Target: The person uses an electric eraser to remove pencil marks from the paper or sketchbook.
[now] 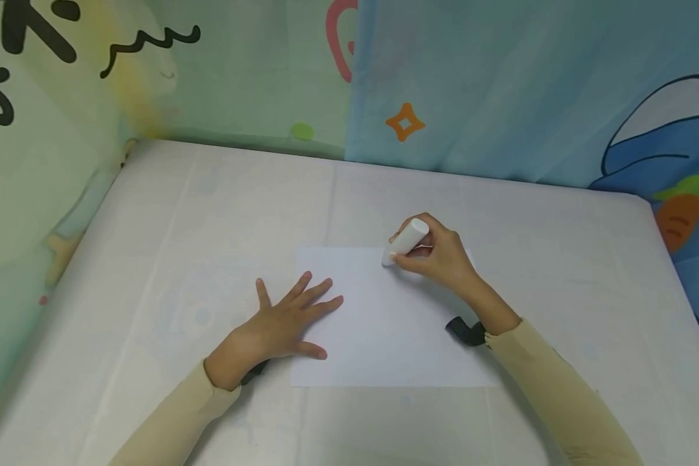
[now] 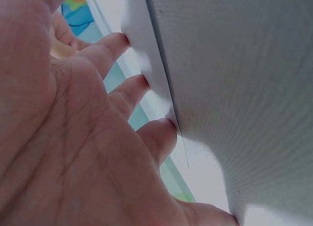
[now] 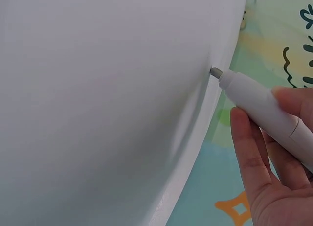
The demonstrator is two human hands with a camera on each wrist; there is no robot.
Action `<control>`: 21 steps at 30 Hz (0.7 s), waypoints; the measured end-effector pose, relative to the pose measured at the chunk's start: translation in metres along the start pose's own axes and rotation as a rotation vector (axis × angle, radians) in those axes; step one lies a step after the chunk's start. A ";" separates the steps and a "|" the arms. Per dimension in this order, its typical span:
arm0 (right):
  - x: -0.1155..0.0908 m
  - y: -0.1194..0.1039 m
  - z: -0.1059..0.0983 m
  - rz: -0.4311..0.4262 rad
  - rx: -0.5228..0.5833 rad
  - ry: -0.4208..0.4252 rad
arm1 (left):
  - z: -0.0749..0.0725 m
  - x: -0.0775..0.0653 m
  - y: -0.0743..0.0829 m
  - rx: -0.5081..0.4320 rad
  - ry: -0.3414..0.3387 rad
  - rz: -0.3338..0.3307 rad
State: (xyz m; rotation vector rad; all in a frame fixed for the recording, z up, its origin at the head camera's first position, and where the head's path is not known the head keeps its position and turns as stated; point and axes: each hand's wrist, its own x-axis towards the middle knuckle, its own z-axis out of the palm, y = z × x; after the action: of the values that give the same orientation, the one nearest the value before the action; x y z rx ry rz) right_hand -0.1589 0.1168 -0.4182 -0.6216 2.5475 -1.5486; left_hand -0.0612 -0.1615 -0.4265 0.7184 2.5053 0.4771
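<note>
A blank sheet of white paper [image 1: 378, 336] lies on the white-covered table. My left hand [image 1: 291, 323] is spread over the sheet's left edge, and its fingertips [image 2: 168, 122] touch down along that edge in the left wrist view. Near the sheet's far edge, my right hand [image 1: 443, 255] grips a thick white pen-shaped tool [image 1: 410, 236] between thumb and fingers, tilted with its upper end toward the far right. In the right wrist view, a short grey tip [image 3: 216, 72] of the tool meets the paper close to its edge.
The table [image 1: 221, 207] has a pale cloth cover. Behind it and to the sides hang printed green and blue curtains [image 1: 489, 97]. Black wrist mounts [image 1: 465, 331] show at both sleeves.
</note>
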 end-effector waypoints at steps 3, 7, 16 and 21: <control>-0.003 -0.001 -0.001 0.006 -0.009 -0.009 | 0.000 0.000 0.000 0.002 -0.001 -0.001; -0.007 -0.002 -0.001 0.003 -0.011 -0.016 | 0.001 0.001 0.000 0.003 -0.002 -0.003; -0.018 -0.006 0.001 -0.006 0.025 -0.044 | 0.000 0.000 0.000 -0.008 0.004 0.003; -0.024 -0.007 0.002 0.001 0.045 -0.054 | 0.000 -0.001 0.000 -0.006 0.003 0.003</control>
State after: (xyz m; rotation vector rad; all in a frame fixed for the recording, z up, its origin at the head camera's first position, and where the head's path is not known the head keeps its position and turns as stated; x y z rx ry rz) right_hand -0.1350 0.1220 -0.4160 -0.6479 2.4660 -1.5624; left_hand -0.0605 -0.1618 -0.4260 0.7194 2.5053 0.4862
